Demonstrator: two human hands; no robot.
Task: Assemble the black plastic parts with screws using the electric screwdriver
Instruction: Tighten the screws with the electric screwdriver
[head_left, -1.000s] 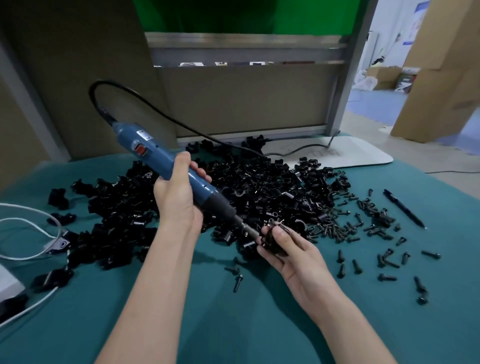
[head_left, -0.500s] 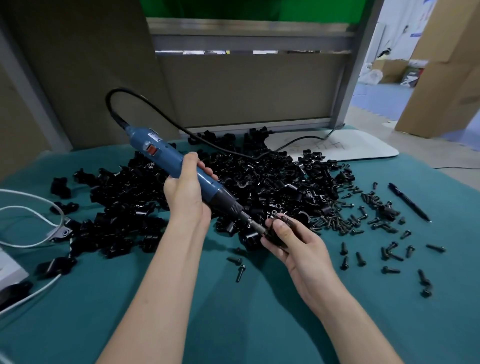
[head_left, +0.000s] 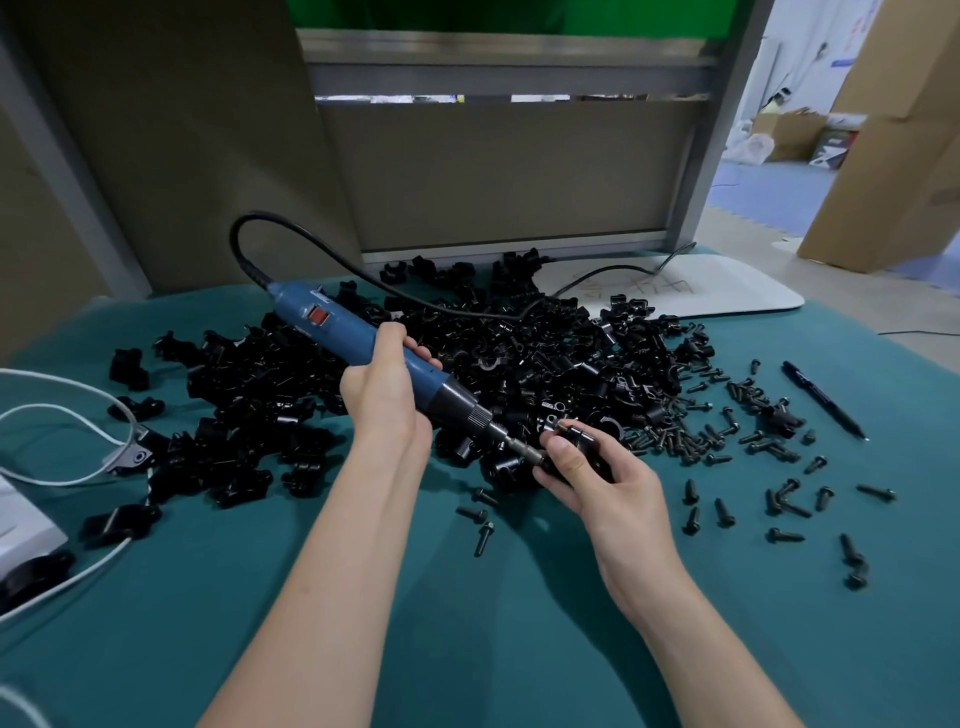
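My left hand (head_left: 382, 387) grips the blue electric screwdriver (head_left: 358, 338) around its middle, tilted down to the right. Its metal bit (head_left: 522, 451) meets a small black plastic part (head_left: 587, 449) that my right hand (head_left: 597, 475) pinches between thumb and fingers, just above the teal table. A big heap of black plastic parts (head_left: 519, 364) lies behind both hands. Loose black screws (head_left: 727, 431) are scattered to the right of the heap, and three more screws (head_left: 480, 519) lie right below the held part.
The screwdriver's black cable (head_left: 322, 244) loops up and back over the heap. A black pen (head_left: 823, 400) lies at the right. White cables (head_left: 67, 415) and a white device (head_left: 21, 525) sit at the left edge. A white board (head_left: 727, 291) rests at the back right.
Both hands with the screwdriver and the held part have stayed together; the view has shifted slightly, so they appear a little higher and further right. The bit stays at the part.
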